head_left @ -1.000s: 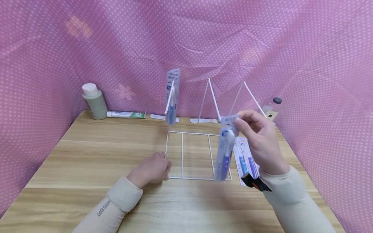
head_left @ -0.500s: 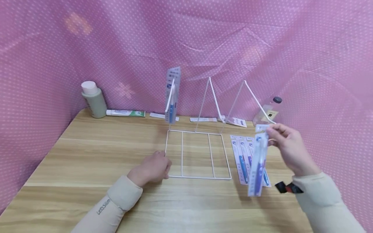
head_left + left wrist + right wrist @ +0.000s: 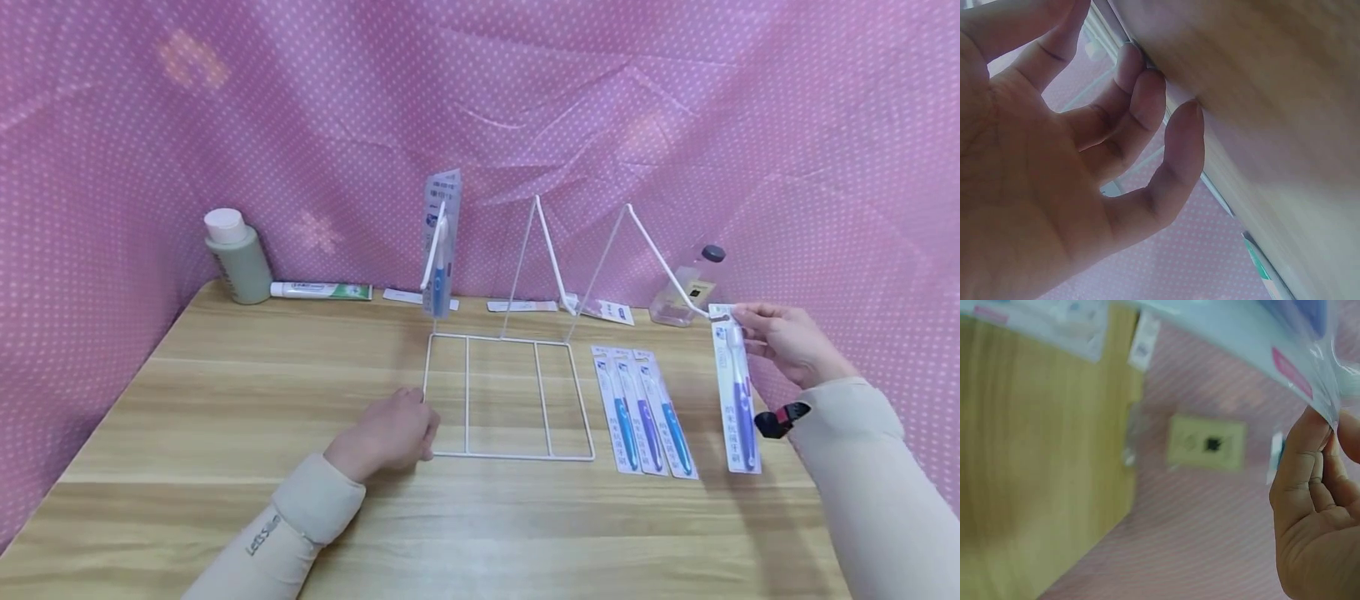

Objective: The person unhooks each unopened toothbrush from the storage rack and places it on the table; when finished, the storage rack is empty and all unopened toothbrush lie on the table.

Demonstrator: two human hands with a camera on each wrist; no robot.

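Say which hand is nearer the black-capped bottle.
Right. The right hand, pinching a packaged purple toothbrush, is just right of the black-capped bottle; the left hand is much farther left, by the near-left corner of the white wire rack.

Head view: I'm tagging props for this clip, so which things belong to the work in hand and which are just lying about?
Seem part of the job:
white wire rack
held purple toothbrush pack
three toothbrush packs lying side by side
hanging blue toothbrush pack

Seem just lying about:
grey-green bottle
toothpaste tube
clear bottle with dark cap
flat packets along the back
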